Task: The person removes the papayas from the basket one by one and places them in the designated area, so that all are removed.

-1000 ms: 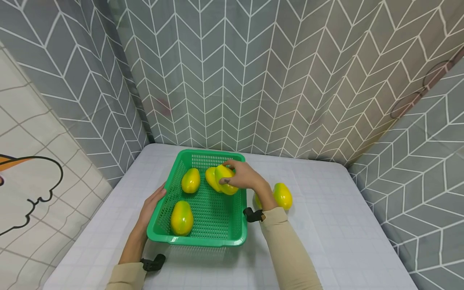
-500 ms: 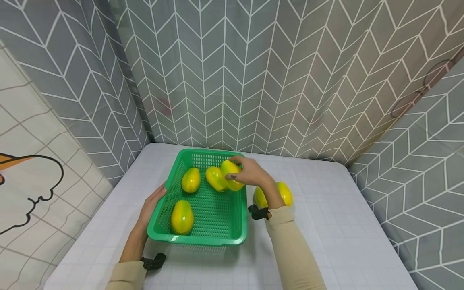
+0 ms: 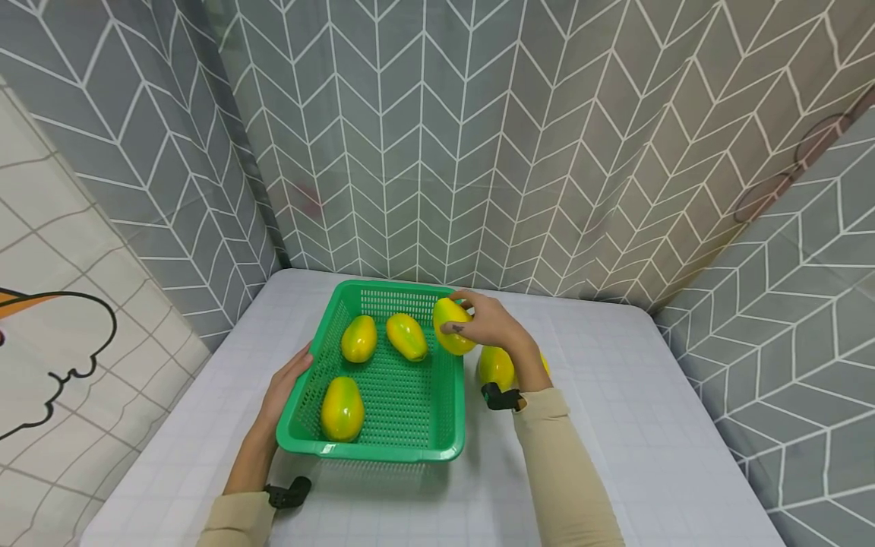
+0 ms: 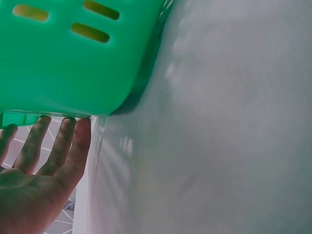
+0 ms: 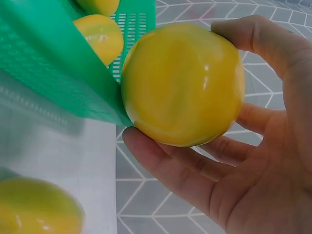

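Observation:
My right hand (image 3: 491, 322) grips a glossy yellow-green papaya (image 3: 449, 325) at the right rim of a green plastic basket (image 3: 374, 453). In the right wrist view, thumb and fingers lie around that papaya beside the basket's wall. Inside the basket are a papaya (image 3: 359, 339) at the back left, another papaya (image 3: 406, 336) at the back middle, and a third papaya (image 3: 342, 409) at the front left. With fairly straight fingers, my left hand (image 3: 282, 386) touches the basket's left side; the left wrist view shows its fingertips against the green wall.
Just right of the basket a papaya (image 3: 496, 367) lies on the white-covered table (image 3: 636, 425). A further papaya (image 3: 544, 364) is mostly hidden behind my right wrist. Patterned grey curtains (image 3: 437, 152) hang behind and beside the table.
My right hand has carried the gripped papaya rightward, from beside the back-middle papaya to the basket's right rim. My left hand and the basket have stayed in place.

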`<move>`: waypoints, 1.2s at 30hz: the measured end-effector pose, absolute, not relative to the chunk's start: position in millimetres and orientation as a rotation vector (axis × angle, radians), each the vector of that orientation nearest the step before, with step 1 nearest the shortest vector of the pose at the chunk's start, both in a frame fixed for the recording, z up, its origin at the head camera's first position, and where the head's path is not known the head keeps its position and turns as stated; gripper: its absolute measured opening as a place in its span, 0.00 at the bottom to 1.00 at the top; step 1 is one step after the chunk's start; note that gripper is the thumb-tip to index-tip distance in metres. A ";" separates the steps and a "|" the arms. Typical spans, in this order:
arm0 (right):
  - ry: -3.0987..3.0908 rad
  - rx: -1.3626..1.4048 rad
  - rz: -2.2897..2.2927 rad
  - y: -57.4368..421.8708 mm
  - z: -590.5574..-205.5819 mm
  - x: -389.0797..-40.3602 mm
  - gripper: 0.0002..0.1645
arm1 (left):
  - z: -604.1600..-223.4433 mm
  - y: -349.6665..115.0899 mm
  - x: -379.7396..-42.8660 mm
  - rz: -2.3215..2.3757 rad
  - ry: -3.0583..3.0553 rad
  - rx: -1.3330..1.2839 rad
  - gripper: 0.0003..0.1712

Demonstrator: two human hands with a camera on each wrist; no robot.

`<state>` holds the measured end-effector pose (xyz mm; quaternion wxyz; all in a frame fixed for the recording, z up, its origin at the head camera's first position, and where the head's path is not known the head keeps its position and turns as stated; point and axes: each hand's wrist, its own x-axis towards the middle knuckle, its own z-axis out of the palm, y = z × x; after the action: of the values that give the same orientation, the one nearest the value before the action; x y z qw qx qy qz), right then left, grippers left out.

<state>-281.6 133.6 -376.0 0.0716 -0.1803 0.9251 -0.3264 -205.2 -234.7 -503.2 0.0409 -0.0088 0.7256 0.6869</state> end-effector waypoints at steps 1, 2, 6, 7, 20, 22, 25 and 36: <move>2.787 -0.537 -0.980 134.9 -376.2 -282.0 0.41 | -503.3 -234.8 -205.3 2.105 2.222 -0.025 0.38; 2.794 -0.533 -0.974 136.1 -376.1 -282.0 0.41 | -503.3 -234.9 -205.5 2.108 2.220 -0.023 0.38; 2.805 -0.506 -0.970 141.3 -375.2 -282.6 0.41 | -502.8 -234.9 -205.7 2.110 2.218 -0.028 0.37; 2.804 -0.501 -0.973 142.6 -375.4 -282.9 0.41 | -502.6 -235.0 -205.8 2.109 2.219 -0.032 0.37; 2.823 -0.432 -0.973 165.1 -378.3 -281.5 0.41 | -502.1 -235.1 -206.1 2.086 2.234 -0.058 0.37; 2.829 -0.413 -0.968 169.5 -378.2 -280.5 0.41 | -502.0 -235.2 -206.2 2.079 2.233 -0.070 0.38; 2.832 -0.390 -0.971 175.6 -378.7 -279.1 0.41 | -502.0 -235.7 -206.5 2.066 2.236 -0.091 0.38; 2.820 -0.326 -0.989 195.8 -385.1 -275.8 0.42 | -503.1 -237.0 -207.3 2.047 2.250 -0.103 0.37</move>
<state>-275.8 195.8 -385.1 0.0677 -0.1083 0.9359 -0.3282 -207.3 -237.0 -503.1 0.0490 -0.0337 0.7383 0.6718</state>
